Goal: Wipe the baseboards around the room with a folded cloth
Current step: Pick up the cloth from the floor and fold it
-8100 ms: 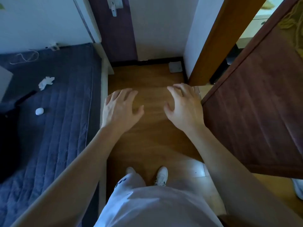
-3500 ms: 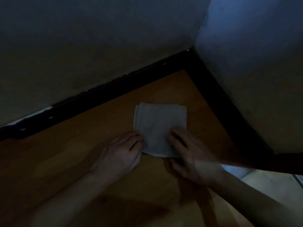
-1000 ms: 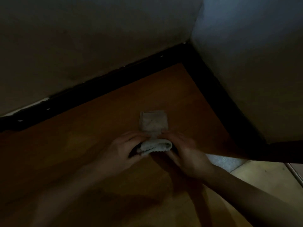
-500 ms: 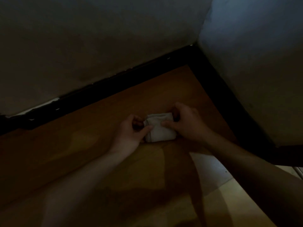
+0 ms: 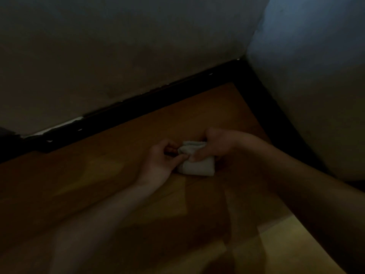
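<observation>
Dim corner shot. Folded cloth (image 5: 197, 165), small pale wad, sits on wood floor (image 5: 98, 175) between both hands, well short of black baseboard (image 5: 138, 107) running along both walls into corner. Left hand (image 5: 160, 165) curled, thumb and fingertips pinching cloth's left edge. Right hand (image 5: 215, 145) clamped over cloth's top right, thumb pressing down on upper fold. Cloth not touching baseboard. Chipped pale patches along baseboard's top edge at left. Brighter floor patch lower right.
</observation>
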`<state>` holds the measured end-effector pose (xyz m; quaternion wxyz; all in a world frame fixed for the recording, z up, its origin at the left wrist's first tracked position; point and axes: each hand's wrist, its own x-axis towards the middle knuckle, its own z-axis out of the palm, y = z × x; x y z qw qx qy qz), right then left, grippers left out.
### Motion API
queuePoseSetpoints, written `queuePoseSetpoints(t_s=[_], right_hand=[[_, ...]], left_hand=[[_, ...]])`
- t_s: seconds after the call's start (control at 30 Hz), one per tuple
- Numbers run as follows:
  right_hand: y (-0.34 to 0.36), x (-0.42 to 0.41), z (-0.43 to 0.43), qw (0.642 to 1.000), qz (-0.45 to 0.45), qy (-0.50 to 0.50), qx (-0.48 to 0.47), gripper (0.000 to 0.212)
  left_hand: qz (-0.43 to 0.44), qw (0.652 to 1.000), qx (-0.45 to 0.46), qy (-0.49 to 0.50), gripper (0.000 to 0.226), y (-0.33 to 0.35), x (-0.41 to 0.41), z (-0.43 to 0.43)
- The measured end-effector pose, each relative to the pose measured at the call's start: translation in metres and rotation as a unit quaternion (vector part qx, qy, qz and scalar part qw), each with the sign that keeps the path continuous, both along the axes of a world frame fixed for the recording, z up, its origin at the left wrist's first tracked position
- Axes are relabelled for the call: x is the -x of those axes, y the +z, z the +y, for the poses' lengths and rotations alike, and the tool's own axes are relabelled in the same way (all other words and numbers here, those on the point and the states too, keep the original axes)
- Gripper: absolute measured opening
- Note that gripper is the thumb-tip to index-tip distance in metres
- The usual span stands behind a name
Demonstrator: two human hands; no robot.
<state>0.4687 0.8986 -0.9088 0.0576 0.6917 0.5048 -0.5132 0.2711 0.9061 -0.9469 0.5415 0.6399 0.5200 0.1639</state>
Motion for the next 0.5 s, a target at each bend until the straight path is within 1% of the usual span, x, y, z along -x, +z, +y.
queuePoseSetpoints(t_s=[0.07, 0.1, 0.17, 0.2, 0.27, 0.3, 0.4, 0.5], right_hand=[[-0.001, 0.002, -0.005, 0.998, 0.038, -0.04, 0.015, 0.053], [0.0, 0.002, -0.009, 0.997, 0.053, -0.057, 0.021, 0.047], [0.006, 0.0, -0.018, 0.988, 0.096, -0.113, 0.033, 0.029], [0.008, 0.0, -0.022, 0.98, 0.129, -0.15, 0.034, 0.024], [0.012, 0.002, -0.025, 0.955, 0.2, -0.219, 0.023, 0.028], [0.015, 0.007, -0.024, 0.942, 0.23, -0.244, 0.014, 0.033], [0.016, 0.031, -0.014, 0.912, 0.3, -0.28, -0.013, 0.04], [0.013, 0.068, 0.003, 0.891, 0.349, -0.286, -0.048, 0.038]], left_hand=[[-0.019, 1.0, -0.002, -0.016, 0.026, 0.004, 0.01, 0.0], [-0.022, 0.999, -0.012, -0.025, 0.022, 0.006, 0.017, 0.001], [0.018, 0.997, -0.061, -0.042, 0.01, 0.01, 0.039, 0.004], [0.054, 0.992, -0.103, -0.053, 0.017, 0.01, 0.052, 0.006], [0.125, 0.971, -0.184, -0.083, 0.037, 0.006, 0.079, 0.007], [0.151, 0.96, -0.217, -0.094, 0.042, 0.003, 0.093, 0.006], [0.207, 0.929, -0.28, -0.123, 0.045, -0.004, 0.133, 0.001], [0.263, 0.894, -0.327, -0.155, 0.047, -0.008, 0.17, -0.005]])
